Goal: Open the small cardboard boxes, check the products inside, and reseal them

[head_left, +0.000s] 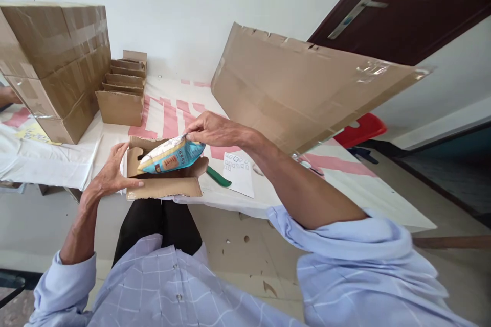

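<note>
A small cardboard box (164, 188) stands at the table's front edge with its top flaps spread. My left hand (111, 173) grips the box's left side, thumb across the front flap and fingers toward the back. With its fingers pinched, my right hand (213, 129) holds the right upper corner of a blue, cream and white printed bag (172, 157). The bag lies slanted over the box's opening, its left end lower and partly within the walls. The box's inside is mostly hidden by the bag.
Stacked taped cartons (57, 61) and a row of open boxes (120, 104) stand at left. A large cardboard sheet (291, 82) leans at right. A green curved object (218, 176) and a marked paper (240, 179) lie beside the box. Another person's hand (8, 96) shows far left.
</note>
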`<act>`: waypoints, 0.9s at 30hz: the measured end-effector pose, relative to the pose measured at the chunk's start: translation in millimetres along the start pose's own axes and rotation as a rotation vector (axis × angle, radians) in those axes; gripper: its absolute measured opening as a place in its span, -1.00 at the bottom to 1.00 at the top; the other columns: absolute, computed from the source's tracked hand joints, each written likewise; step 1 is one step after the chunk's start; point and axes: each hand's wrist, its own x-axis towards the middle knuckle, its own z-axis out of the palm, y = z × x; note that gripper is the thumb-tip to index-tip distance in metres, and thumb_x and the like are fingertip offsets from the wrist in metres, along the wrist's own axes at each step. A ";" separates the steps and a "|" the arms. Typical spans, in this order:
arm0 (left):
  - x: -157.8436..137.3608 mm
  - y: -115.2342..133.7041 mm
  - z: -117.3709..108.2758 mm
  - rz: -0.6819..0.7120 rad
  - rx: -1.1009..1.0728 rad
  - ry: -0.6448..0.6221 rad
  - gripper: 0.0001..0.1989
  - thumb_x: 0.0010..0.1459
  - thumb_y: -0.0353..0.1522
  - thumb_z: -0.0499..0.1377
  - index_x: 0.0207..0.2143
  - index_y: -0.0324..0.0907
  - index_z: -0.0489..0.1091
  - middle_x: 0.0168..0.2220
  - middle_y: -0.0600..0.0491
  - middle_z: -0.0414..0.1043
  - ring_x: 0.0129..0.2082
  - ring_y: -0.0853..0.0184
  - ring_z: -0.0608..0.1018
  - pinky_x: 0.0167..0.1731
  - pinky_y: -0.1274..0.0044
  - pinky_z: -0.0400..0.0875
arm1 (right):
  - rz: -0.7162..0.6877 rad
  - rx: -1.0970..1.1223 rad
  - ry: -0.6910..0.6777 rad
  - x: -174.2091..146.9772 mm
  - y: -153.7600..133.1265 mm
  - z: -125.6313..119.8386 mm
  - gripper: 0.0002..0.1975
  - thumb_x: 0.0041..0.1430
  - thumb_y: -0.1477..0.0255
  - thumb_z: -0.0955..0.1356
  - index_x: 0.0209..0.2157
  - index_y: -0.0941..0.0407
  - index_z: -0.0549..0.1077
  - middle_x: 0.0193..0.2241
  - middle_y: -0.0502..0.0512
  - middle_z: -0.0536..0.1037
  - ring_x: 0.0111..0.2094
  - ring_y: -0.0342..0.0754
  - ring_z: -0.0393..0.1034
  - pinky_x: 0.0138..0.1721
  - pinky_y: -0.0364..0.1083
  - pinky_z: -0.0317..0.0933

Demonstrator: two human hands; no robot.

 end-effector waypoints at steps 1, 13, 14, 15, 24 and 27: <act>4.1 6.9 -2.5 0.037 0.024 0.045 0.33 -0.10 0.20 0.58 0.59 0.00 0.13 0.55 -0.25 0.07 0.56 -0.29 0.21 0.49 -0.12 0.24 | 0.008 0.057 0.034 0.5 2.7 -5.1 -0.74 0.14 0.47 0.48 -0.60 0.10 0.48 -0.60 -0.07 0.33 -0.53 -0.19 0.10 -0.44 -0.06 -0.05; 68.5 74.5 -10.1 0.089 -0.474 0.308 -0.54 0.11 0.00 0.51 -0.15 -0.17 0.68 -0.37 0.05 0.59 -0.37 0.27 0.58 -0.36 0.49 0.47 | -0.052 0.607 0.158 -3.6 17.6 5.7 -0.25 0.17 -0.37 0.43 -0.15 0.08 0.58 -0.20 0.18 0.69 -0.13 0.09 0.59 -0.11 0.05 0.49; 74.7 76.5 -12.4 0.107 -0.483 0.340 -0.56 0.10 -0.02 0.52 -0.19 -0.17 0.68 -0.39 0.06 0.57 -0.39 0.30 0.56 -0.37 0.50 0.45 | -0.062 0.641 0.173 -5.3 18.0 11.9 -0.23 0.09 -0.37 0.49 -0.12 0.08 0.57 -0.21 0.13 0.68 -0.18 0.06 0.58 -0.17 0.02 0.48; 80.8 78.6 -14.8 0.124 -0.490 0.360 -0.58 0.09 -0.03 0.52 -0.21 -0.17 0.67 -0.40 0.07 0.57 -0.40 0.31 0.54 -0.38 0.51 0.43 | -0.064 0.671 0.203 -6.3 18.3 18.5 -0.22 0.01 -0.34 0.56 -0.11 0.07 0.56 -0.25 0.08 0.65 -0.25 0.01 0.55 -0.25 -0.03 0.45; 93.4 83.2 -21.9 0.092 -0.606 0.149 -0.32 -0.07 0.05 0.62 -0.04 -0.17 0.61 -0.12 -0.07 0.69 -0.20 0.18 0.68 -0.26 0.45 0.63 | -0.099 0.844 0.636 1.7 15.8 47.3 -0.37 -0.18 -0.07 0.71 -0.20 -0.01 0.58 -0.28 -0.03 0.66 -0.27 -0.04 0.54 -0.20 -0.04 0.52; 88.7 77.7 -16.3 0.040 -0.623 0.132 -0.37 -0.16 0.03 0.65 -0.21 -0.20 0.61 -0.25 -0.04 0.67 -0.33 0.24 0.64 -0.41 0.48 0.60 | -0.091 0.867 0.634 -0.7 17.7 50.6 -0.38 -0.16 -0.06 0.71 -0.21 -0.01 0.58 -0.28 -0.04 0.66 -0.30 -0.07 0.53 -0.23 -0.06 0.53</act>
